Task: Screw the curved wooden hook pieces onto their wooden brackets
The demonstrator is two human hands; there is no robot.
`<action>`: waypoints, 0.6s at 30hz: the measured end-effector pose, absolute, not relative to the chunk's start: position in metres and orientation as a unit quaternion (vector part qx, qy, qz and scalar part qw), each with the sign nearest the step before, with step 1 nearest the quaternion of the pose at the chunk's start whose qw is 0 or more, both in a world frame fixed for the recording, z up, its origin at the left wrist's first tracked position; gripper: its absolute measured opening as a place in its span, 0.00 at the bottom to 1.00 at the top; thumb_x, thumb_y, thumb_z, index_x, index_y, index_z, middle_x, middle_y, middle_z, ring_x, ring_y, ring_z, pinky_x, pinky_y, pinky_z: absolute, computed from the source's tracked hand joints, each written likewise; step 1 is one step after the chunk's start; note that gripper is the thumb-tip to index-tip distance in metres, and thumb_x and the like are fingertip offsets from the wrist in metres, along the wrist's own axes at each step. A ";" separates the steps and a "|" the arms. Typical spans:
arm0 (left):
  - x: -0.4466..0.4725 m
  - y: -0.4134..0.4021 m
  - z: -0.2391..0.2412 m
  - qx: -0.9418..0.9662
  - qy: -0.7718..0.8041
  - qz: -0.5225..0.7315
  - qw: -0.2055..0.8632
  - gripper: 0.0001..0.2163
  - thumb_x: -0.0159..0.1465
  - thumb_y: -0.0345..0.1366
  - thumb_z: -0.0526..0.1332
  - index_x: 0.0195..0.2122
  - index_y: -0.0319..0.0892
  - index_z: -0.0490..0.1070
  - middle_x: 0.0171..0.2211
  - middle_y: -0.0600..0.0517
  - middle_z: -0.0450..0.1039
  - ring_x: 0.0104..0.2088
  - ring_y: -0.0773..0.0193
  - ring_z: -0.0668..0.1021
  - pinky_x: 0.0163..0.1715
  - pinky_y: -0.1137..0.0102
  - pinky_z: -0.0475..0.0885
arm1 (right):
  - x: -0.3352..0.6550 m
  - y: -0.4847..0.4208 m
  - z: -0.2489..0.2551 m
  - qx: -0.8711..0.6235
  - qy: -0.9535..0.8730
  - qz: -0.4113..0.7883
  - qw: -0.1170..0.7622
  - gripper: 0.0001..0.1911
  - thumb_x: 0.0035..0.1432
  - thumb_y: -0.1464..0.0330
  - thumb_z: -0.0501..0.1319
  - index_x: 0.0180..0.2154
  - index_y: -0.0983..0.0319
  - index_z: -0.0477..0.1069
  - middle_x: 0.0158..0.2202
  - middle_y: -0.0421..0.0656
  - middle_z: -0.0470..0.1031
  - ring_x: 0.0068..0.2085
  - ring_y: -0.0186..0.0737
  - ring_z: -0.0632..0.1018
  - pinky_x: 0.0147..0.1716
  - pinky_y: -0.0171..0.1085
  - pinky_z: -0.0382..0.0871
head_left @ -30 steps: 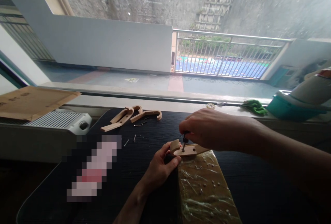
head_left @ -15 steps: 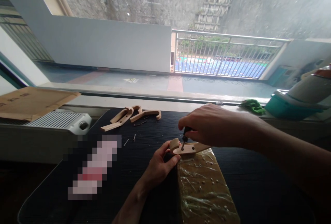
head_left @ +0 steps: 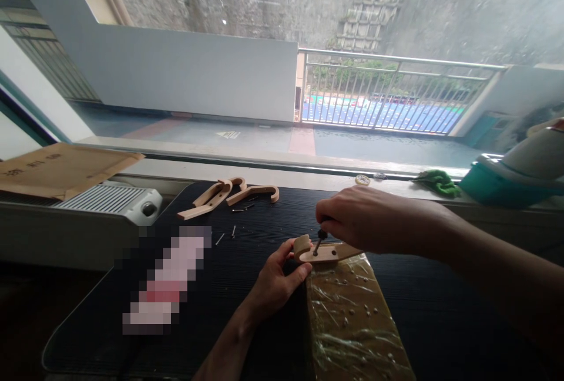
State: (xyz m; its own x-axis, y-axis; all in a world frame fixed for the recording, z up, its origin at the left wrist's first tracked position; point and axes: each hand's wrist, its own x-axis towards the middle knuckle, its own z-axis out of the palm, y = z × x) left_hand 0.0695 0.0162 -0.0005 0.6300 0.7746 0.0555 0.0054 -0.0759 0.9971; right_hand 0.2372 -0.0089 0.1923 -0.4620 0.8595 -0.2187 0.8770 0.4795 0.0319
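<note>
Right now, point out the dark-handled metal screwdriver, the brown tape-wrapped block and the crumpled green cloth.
Dark-handled metal screwdriver point(head_left: 318, 243): head view, on its shaft.
Brown tape-wrapped block point(head_left: 352, 314): head view, on its top face.
Crumpled green cloth point(head_left: 439, 183): head view, on its folds.

No text reads clearly. Far left of the left hand's fingers point(head_left: 300, 275), a brown sheet point(head_left: 92, 164) bears a row of dark characters, too blurred to make out. Beyond the fingers, on the floor point(head_left: 352, 143) outside, a triangular sign point(head_left: 228, 134) carries tiny, illegible marks. Left of the fingers, a pixelated patch point(head_left: 187, 263) on the tabletop point(head_left: 238, 266) is unreadable.
</note>
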 end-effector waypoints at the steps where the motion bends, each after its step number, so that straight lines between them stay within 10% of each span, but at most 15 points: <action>1: 0.070 0.016 0.000 0.663 0.293 0.315 0.612 0.15 0.60 0.35 0.59 0.49 0.44 0.66 0.45 0.50 0.73 0.47 0.59 0.73 0.49 0.69 0.66 | 0.237 -0.009 0.193 0.510 0.853 -0.041 0.106 0.12 0.59 0.71 0.50 0.31 0.64 0.71 0.23 0.41 0.70 0.22 0.31 0.64 0.21 0.33 0.50; 18: 0.070 0.016 0.001 0.657 0.308 0.320 0.609 0.17 0.58 0.37 0.61 0.49 0.43 0.68 0.45 0.49 0.73 0.47 0.58 0.73 0.49 0.68 0.66 | 0.235 -0.006 0.195 0.484 0.866 -0.051 0.117 0.11 0.59 0.73 0.51 0.30 0.64 0.71 0.25 0.42 0.71 0.24 0.31 0.65 0.23 0.33 0.51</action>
